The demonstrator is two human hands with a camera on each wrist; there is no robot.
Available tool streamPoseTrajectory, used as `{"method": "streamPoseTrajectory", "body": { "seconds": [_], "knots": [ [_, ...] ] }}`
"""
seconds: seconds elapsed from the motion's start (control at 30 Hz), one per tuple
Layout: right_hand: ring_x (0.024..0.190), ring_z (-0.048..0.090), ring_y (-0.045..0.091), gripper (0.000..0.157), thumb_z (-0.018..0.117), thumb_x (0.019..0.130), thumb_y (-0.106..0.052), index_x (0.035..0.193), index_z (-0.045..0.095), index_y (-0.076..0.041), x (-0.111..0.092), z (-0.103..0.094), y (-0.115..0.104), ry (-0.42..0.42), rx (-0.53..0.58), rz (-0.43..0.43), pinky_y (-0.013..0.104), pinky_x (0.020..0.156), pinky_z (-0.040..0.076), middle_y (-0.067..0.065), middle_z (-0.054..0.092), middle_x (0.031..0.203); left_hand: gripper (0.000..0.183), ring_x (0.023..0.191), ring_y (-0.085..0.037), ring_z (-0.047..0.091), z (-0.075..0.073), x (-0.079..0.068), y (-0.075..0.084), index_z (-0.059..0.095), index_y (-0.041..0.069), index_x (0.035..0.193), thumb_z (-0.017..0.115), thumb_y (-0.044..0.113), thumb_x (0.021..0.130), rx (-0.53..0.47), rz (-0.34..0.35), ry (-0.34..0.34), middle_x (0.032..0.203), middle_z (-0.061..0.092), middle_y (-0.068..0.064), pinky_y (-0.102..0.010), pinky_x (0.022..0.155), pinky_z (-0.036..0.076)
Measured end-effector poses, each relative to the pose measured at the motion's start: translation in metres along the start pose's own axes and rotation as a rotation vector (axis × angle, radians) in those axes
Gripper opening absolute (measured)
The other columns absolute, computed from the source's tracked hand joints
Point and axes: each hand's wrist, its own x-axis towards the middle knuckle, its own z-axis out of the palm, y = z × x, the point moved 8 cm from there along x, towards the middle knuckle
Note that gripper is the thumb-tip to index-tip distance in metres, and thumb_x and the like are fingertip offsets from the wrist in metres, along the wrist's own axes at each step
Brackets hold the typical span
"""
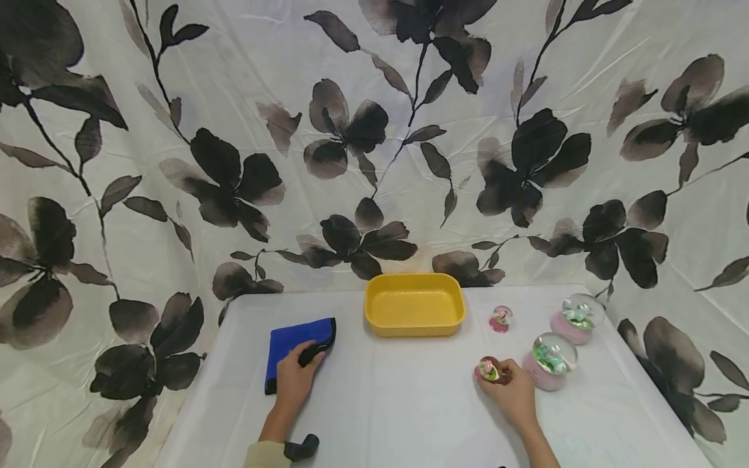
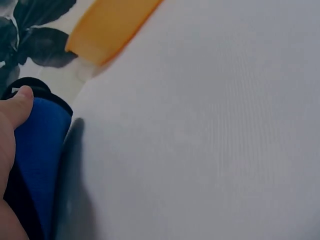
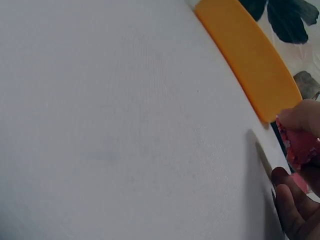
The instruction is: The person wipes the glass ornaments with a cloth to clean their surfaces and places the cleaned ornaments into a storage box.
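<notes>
One beige sleeve (image 1: 268, 454) lies nearest, at 8 o'clock on the white-covered worktop (image 1: 409, 409), with a black fitting (image 1: 301, 448) at its wrist. At 3 o'clock the bare right hand (image 1: 515, 395) pinches a small snow globe with a clear dome and a reddish-pink base (image 1: 488, 369) between thumb and fingers; the left wrist's counterpart camera on this side shows glitter on that base. Whether the held globe touches the worktop cannot be told.

At 9 o'clock the bare left hand (image 1: 292, 383) grips a folded blue fabric piece with black edging (image 1: 287, 343), fingers curled and the thumb laid on a black part that bears a small white mark.

Just beside the right hand, towards 2 o'clock, a large snow globe with a pale pink base (image 1: 552, 357) stands near the worktop's side. Beyond it, towards 1 o'clock, is a second large pale-pink-based globe (image 1: 576, 322). A small pink-based globe (image 1: 500, 318) stands apart from the right hand, towards its 12 o'clock.

Farther back, near 1 o'clock from the worktop's middle, sits a yellow rectangular tray with rounded corners (image 1: 414, 330). Behind everything hangs pale fabric printed with dark flowers (image 1: 345, 133).
</notes>
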Motion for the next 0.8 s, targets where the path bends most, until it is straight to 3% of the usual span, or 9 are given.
{"method": "streamPoseTrajectory", "body": {
  "seconds": [0.1,0.23,0.37,0.53,0.67,0.8],
  "knots": [
    [0.084,0.062,0.018,0.04,0.088,0.07,-0.018,0.095,0.06,-0.003,-0.006,0.005,-0.002,-0.033,0.061,0.022,0.021,0.068,0.051,0.012,0.066,0.098,0.039,0.098,-0.023,0.065,0.001,-0.001,0.007,0.067,0.008,0.118,0.078,0.022,0.083,-0.09,-0.037,0.02,0.101,0.072,-0.006,-0.037,0.084,0.05],
    [0.083,0.063,0.017,0.041,0.088,0.071,-0.018,0.097,0.059,-0.004,-0.014,0.011,-0.01,-0.056,0.122,0.026,0.021,0.068,0.052,0.011,0.065,0.099,0.041,0.083,-0.016,0.063,0.001,0.002,0.024,0.063,0.013,0.121,0.077,0.023,0.084,-0.152,-0.032,0.043,0.095,0.071,-0.005,-0.023,0.068,0.046],
    [0.085,0.062,0.018,0.04,0.088,0.07,-0.015,0.096,0.06,-0.005,-0.021,0.016,-0.021,-0.061,0.133,0.003,0.021,0.068,0.053,0.01,0.066,0.1,0.038,0.068,-0.017,0.054,0.002,0.003,0.04,0.063,0.015,0.121,0.076,0.02,0.085,-0.213,-0.012,0.046,0.086,0.067,-0.007,-0.023,0.057,0.042],
    [0.083,0.061,0.017,0.038,0.089,0.068,-0.013,0.091,0.059,-0.008,-0.031,0.02,-0.037,-0.084,0.166,-0.042,0.023,0.065,0.052,0.006,0.066,0.098,0.036,0.06,-0.014,0.046,-0.001,-0.002,0.057,0.063,0.015,0.121,0.074,0.016,0.087,-0.246,-0.005,0.052,0.072,0.054,-0.004,-0.025,0.052,0.039],
    [0.08,0.06,0.016,0.037,0.088,0.069,-0.014,0.093,0.06,-0.01,-0.037,0.02,-0.056,-0.097,0.187,-0.097,0.024,0.064,0.051,0.003,0.067,0.095,0.035,0.057,-0.012,0.042,-0.01,-0.008,0.086,0.061,0.006,0.123,0.071,0.01,0.089,-0.295,0.016,0.059,0.068,0.049,-0.005,-0.025,0.05,0.037],
    [0.082,0.062,0.017,0.037,0.089,0.067,-0.011,0.095,0.065,-0.012,-0.041,0.022,-0.067,-0.13,0.24,-0.093,0.025,0.067,0.052,0.001,0.068,0.095,0.035,0.066,-0.011,0.055,-0.014,-0.011,0.106,0.059,-0.004,0.122,0.068,0.01,0.091,-0.417,-0.081,0.049,0.08,0.062,-0.009,-0.022,0.057,0.045]
  ]
}}
